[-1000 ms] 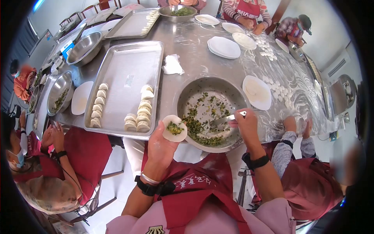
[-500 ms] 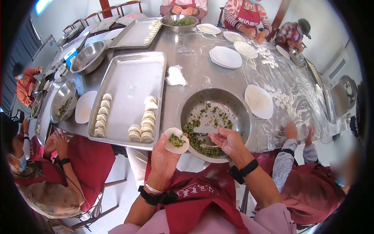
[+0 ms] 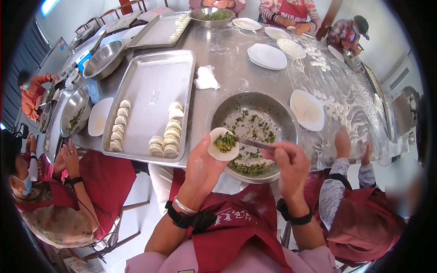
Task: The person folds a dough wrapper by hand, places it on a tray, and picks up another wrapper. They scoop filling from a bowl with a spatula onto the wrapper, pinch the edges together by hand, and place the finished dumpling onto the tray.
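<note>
A round dumpling wrapper (image 3: 224,156) lies on the fingers of my left hand (image 3: 200,166), held at its edge by the thumb. Green and yellow chopped filling (image 3: 225,142) is heaped in the middle of it. My right hand (image 3: 291,166) grips a flat metal spatula (image 3: 256,144), whose tip touches the filling. Both hands are over the near side of a steel bowl (image 3: 294,119), with more filling spread around its bottom. To the left, a metal tray (image 3: 152,79) carries folded dumplings (image 3: 171,135) in rows.
White plates (image 3: 307,110) and stacked plates (image 3: 267,56) are right of and beyond the bowl. A crumpled white cloth (image 3: 206,78) lies beside the tray. Small dough pieces (image 3: 332,105) sit on floured steel. Co-workers sit close on both sides; a neighbour's hands (image 3: 342,144) are at right.
The spatula has come up from the bowl to the wrapper, and its blade has turned edge-on. My left hand has moved right and up with the wrapper. More filling shows on it.
</note>
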`<state>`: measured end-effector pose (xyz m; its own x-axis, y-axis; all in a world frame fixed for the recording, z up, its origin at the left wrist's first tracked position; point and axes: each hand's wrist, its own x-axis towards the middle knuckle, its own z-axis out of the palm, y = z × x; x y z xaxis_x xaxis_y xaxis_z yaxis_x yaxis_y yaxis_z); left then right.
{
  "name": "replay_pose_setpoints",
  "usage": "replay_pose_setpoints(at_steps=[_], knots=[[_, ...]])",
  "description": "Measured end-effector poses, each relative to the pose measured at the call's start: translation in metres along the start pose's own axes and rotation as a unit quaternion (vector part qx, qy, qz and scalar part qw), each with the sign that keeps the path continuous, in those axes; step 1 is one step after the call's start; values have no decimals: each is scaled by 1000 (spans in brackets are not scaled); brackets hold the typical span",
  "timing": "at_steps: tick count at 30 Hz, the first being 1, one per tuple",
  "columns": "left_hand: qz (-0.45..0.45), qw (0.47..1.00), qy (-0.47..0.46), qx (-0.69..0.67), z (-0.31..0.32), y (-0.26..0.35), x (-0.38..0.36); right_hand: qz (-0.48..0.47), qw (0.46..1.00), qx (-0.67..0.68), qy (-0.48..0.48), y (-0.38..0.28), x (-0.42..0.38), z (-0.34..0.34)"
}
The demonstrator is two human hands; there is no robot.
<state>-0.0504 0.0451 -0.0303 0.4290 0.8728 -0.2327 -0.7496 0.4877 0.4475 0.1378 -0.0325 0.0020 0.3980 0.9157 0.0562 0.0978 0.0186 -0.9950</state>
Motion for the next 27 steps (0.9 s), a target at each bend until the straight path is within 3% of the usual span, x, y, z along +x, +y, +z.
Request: replay_pose_setpoints(at_steps=[1,2,5,8,11,13,14,23,27], knots=[[-4,1000,-1,-1,2,1,1,-47,995,-84,-14,2,-8,-1],[-8,1000,-3,-2,4,2,3,-179,970,-161,-26,8,-12,-1],[-12,1000,-3,-7,4,1,5,-378,896,-223,-62,14,-17,3],[-15,1000,4,-14,3,0,6,-414,879,-220,-85,10,-14,5],[3,1000,20,-22,0,0,3,-384,885,-262,-34,7,-11,-10],[16,999,27,-25,-3,4,1,-134,983,-123,25,2,2,-11],[17,999,28,-25,-4,6,-1,-2,997,-49,54,-1,9,-12],[43,998,52,5,-24,22,-14,151,987,-47,-25,70,68,-2],[58,996,62,11,-30,23,-14,282,947,154,-20,89,62,10]])
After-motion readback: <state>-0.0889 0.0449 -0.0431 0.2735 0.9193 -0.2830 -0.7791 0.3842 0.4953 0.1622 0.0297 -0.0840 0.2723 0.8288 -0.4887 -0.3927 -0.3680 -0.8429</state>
